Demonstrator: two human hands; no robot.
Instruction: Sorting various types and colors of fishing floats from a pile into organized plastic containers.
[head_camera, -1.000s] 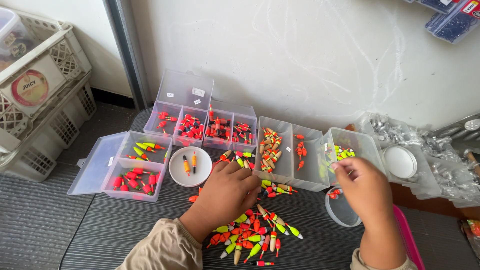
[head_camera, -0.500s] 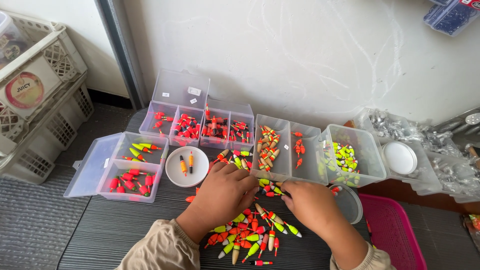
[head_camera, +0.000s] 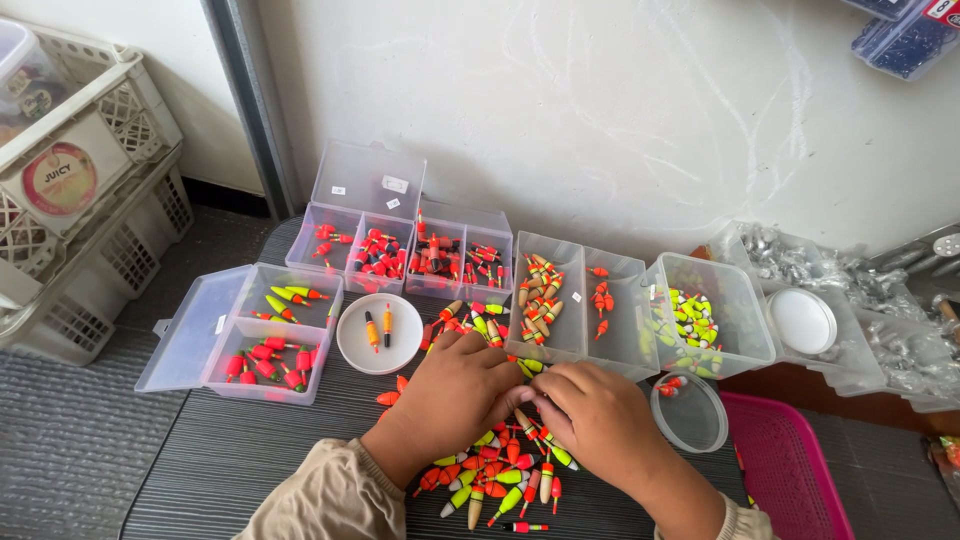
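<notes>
Leftmost, white plastic crates (head_camera: 90, 180) are stacked beside a dark ribbed table (head_camera: 250, 450). On the table lie five clear open boxes. The first box (head_camera: 275, 335), lid flung left, has two compartments: yellow-green floats behind, red ones in front. Next stands a round white dish (head_camera: 380, 335) holding two slim orange-and-black floats, their long axes running roughly away from the viewer. Behind it, a four-compartment box (head_camera: 400, 250) holds red and black floats. A two-compartment box (head_camera: 575, 310) follows, tan-and-orange floats in its left half, a few small orange ones in its right. A deeper tub (head_camera: 712, 310) holds yellow-green floats; beyond it another tub carries a round white lid (head_camera: 800, 322). A round clear lid (head_camera: 688, 412) lies in front.

Centre front, a heap of floats (head_camera: 495, 470) covers the table, too many and too overlapped to count; long axes point every way. The left hand (head_camera: 455, 395) rests palm down on the heap, fingers curled. The right hand (head_camera: 595, 420) meets it, fingertips bent into the heap; whether either hand pinches a float cannot be told.
</notes>
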